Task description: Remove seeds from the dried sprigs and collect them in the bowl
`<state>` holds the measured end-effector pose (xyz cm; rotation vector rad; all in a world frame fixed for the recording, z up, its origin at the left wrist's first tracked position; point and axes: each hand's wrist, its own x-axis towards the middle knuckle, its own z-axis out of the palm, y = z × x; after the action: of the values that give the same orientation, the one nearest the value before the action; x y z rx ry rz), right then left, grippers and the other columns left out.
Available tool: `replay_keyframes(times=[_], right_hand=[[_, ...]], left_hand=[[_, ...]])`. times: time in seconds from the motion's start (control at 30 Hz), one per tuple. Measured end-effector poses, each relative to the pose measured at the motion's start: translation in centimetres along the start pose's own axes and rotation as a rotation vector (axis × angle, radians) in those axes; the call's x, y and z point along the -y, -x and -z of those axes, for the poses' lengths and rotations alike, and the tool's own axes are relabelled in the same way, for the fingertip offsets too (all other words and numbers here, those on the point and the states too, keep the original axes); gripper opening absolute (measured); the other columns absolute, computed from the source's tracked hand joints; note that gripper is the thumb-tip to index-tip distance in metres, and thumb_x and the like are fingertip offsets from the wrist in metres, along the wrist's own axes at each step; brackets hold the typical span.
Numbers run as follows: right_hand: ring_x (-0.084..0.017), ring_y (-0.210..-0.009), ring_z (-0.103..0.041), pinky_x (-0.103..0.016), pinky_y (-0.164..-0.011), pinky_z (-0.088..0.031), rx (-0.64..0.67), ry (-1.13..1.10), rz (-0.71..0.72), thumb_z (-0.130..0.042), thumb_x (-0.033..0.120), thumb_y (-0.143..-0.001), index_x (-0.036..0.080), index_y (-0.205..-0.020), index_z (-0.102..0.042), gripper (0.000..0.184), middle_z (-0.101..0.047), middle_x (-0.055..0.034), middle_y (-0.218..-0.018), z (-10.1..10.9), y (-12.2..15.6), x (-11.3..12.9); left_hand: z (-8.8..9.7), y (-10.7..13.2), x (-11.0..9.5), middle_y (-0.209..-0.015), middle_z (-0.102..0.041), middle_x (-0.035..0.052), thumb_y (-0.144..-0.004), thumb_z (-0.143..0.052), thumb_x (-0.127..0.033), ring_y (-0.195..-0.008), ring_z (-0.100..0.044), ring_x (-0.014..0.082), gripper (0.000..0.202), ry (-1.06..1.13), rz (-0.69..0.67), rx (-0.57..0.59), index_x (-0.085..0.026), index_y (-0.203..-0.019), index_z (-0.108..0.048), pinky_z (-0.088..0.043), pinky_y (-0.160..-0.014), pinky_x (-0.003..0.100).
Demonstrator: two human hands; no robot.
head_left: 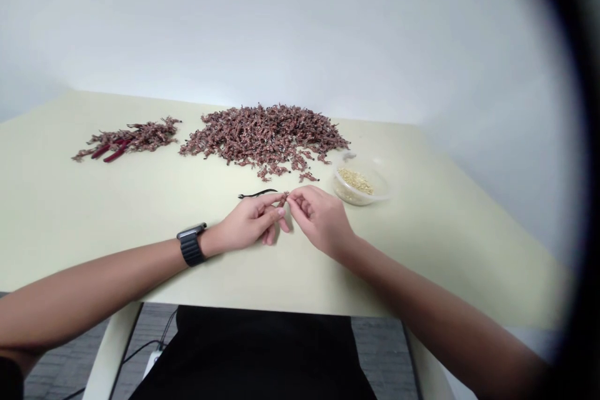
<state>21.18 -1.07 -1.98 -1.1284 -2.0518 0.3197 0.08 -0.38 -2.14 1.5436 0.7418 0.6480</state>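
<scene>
Between the thumb and fingers of my left hand (255, 223) is a small reddish-brown piece (282, 200) with a frayed-looking end. My right hand (321, 215) pinches at the far end of this piece, its fingertips touching or almost touching those of the left. Whether the right fingertips also hold something tiny is too small to tell. Just beyond my left fingers lies a thin, curved black tool (257, 194), partly hidden by the hand. A large heap of similar reddish-brown pieces (267, 134) spreads behind both hands.
To the right stands a clear round plastic bowl (380, 194) with small yellowish bits (356, 181) inside. A smaller pile of brown pieces (152, 135) lies at the left, with a red-handled tool (116, 151) resting against it. The pale table (210, 290) meets a white wall behind.
</scene>
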Motion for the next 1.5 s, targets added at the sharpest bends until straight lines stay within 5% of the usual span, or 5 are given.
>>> replay_keyframes(times=[0.13, 0.27, 0.67, 1.2, 1.5], right_hand=[[-0.014, -0.059, -0.062, -0.028, -0.056, -0.050, 0.020, -0.445, -0.396, -0.064, 0.037, -0.097, 0.020, -0.091, -0.065, 0.017, -0.067, -0.0006, -0.073, -0.5, -0.6, 1.1], [-0.012, -0.050, -0.058, -0.026, -0.050, -0.049, 0.108, -0.786, -0.570, -0.069, 0.045, -0.093, 0.019, -0.087, -0.063, 0.028, -0.064, 0.0018, -0.062, -0.7, -1.0, 1.4], [-0.012, -0.058, -0.059, -0.026, -0.053, -0.049, 0.062, -0.549, -0.367, -0.062, 0.049, -0.098, 0.022, -0.095, -0.061, 0.028, -0.062, 0.0010, -0.075, -0.8, -0.6, 0.5], [-0.011, -0.055, -0.046, -0.026, -0.053, -0.035, 0.138, -0.430, -0.261, -0.053, 0.036, -0.101, 0.022, -0.086, -0.058, 0.021, -0.060, 0.0032, -0.066, 0.0, -0.8, 1.5], [-0.006, -0.049, -0.035, -0.023, -0.046, -0.026, 0.341, -1.105, -0.694, -0.069, 0.035, -0.090, 0.020, -0.082, -0.055, 0.022, -0.049, 0.0066, -0.066, 0.6, -1.4, 1.0]], left_hand=[[0.0, 0.2, 0.6, -0.089, -0.077, 0.0094, -0.105, -0.051, -0.050, -0.055, -0.064, 0.0095, 0.042, -0.140, -0.056, -0.099, -0.014, -0.123, -0.064, -0.049, -0.053, 0.020], [0.2, 0.3, 1.0, -0.085, -0.076, 0.0062, -0.105, -0.051, -0.048, -0.054, -0.063, 0.0089, 0.042, -0.221, -0.087, -0.132, -0.016, -0.130, -0.063, -0.050, -0.054, 0.019], [0.2, 0.1, 0.1, -0.095, -0.076, 0.0109, -0.103, -0.057, -0.050, -0.054, -0.065, 0.0102, 0.056, 0.050, -0.026, -0.059, -0.013, -0.144, -0.056, -0.052, -0.050, 0.022], [0.0, 0.2, 0.0, -0.094, -0.075, 0.0093, -0.104, -0.054, -0.049, -0.054, -0.064, 0.0103, 0.050, -0.018, -0.055, -0.046, -0.013, -0.139, -0.058, -0.053, -0.052, 0.022], [0.6, 0.7, -1.0, -0.061, -0.067, 0.0004, -0.107, -0.048, -0.042, -0.050, -0.058, 0.0087, 0.038, -0.407, -0.184, -0.049, -0.014, -0.112, -0.073, -0.050, -0.059, 0.018]])
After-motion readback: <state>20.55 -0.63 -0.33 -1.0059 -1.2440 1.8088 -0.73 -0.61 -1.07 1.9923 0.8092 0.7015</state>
